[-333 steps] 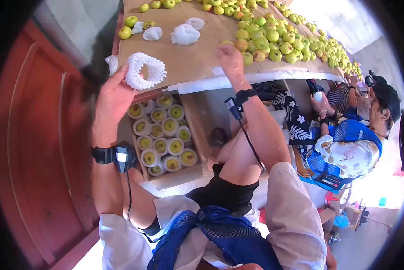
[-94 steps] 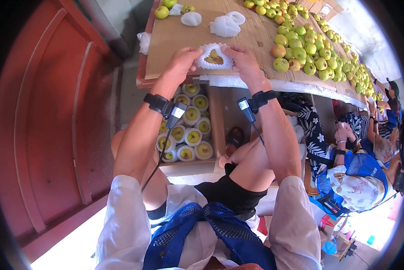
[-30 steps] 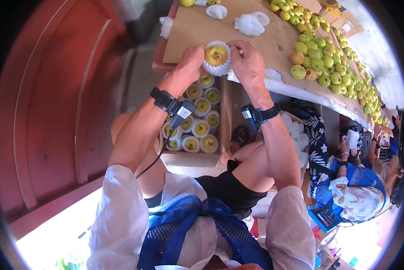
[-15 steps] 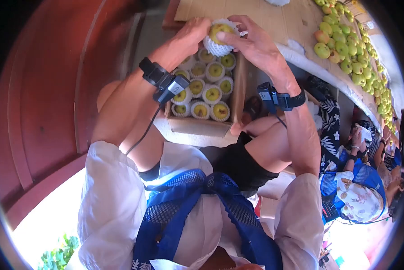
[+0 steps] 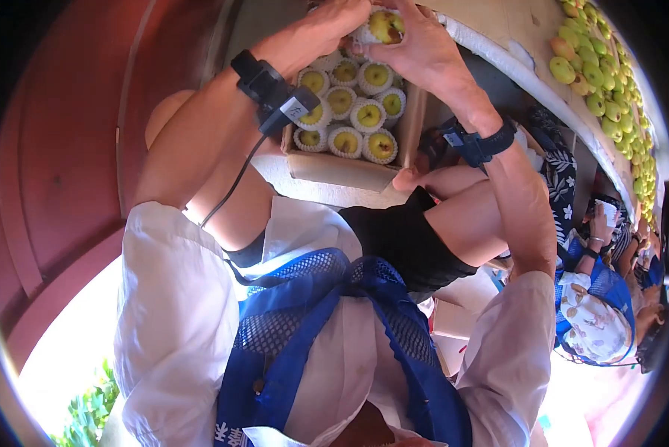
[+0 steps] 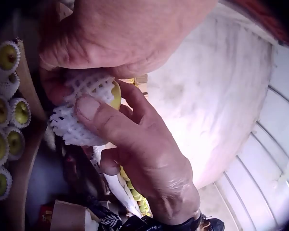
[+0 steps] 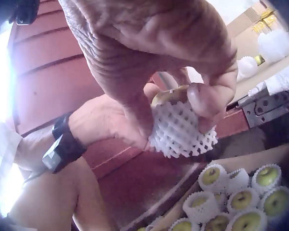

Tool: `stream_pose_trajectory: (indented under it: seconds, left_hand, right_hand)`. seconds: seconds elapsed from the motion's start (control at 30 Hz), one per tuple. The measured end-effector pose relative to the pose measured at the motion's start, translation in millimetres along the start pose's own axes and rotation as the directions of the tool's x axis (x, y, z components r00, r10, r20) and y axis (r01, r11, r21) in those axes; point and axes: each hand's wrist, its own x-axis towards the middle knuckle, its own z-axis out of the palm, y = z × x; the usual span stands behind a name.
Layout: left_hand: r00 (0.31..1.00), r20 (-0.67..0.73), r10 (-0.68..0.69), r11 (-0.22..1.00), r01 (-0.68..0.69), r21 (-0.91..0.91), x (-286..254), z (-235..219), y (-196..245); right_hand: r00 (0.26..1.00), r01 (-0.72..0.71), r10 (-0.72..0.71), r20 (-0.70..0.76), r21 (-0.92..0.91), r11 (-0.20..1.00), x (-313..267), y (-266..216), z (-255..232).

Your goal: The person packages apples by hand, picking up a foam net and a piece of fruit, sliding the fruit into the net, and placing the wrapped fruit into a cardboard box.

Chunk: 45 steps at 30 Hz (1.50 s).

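Observation:
A yellow-green apple (image 5: 386,28) in a white foam net sleeve (image 7: 180,129) is between my two hands, over the far end of the box. My right hand (image 5: 432,59) grips it, with the thumb pressed on the net in the left wrist view. My left hand (image 5: 327,28) holds it from the other side, fingers around the net and partly hidden. The apple's top shows above the sleeve's rim in the right wrist view. Below lies an open cardboard box (image 5: 342,170) with rows of apples, each in a foam net.
A cardboard-covered table with a white padded edge (image 5: 491,46) runs along the right, bearing a heap of loose apples (image 5: 606,82). More foam nets (image 7: 274,45) lie on it. A red door (image 5: 59,149) stands at left. Another person (image 5: 599,313) sits at right.
The empty foam net in my left hand went around an apple on the table. Both hands then carried it off the table toward the box as the view tilted down.

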Motion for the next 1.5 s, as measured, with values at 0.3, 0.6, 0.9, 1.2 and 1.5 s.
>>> stream_pose_trajectory:
  seconds: [0.3,0.6,0.9,1.2,1.5]
  left_hand:
    - [0.999,-0.003,-0.037,0.999,0.037,-0.003,4,-34,-1]
    - [0.983,-0.089,0.158,0.915,-0.179,-0.362,-6,-63,-15]
    - [0.980,-0.118,0.159,0.892,-0.194,-0.407,-15,-68,-14]
    - [0.978,-0.130,0.166,0.880,-0.206,-0.428,-12,-73,-12]
    - [0.972,-0.170,0.162,0.874,-0.222,-0.433,-18,-77,-12]
  right_hand:
    - [0.955,-0.240,0.253,0.156,-0.097,0.966,-22,20,51]
    - [0.746,-0.458,0.234,0.623,0.225,0.860,-66,1,145]
    - [0.697,-0.629,0.299,0.651,0.356,0.691,-68,12,210]
    - [0.937,-0.212,0.220,0.270,-0.059,0.975,-97,-13,219]
    - [0.970,-0.106,0.096,0.221,0.032,0.994,-103,-5,228]
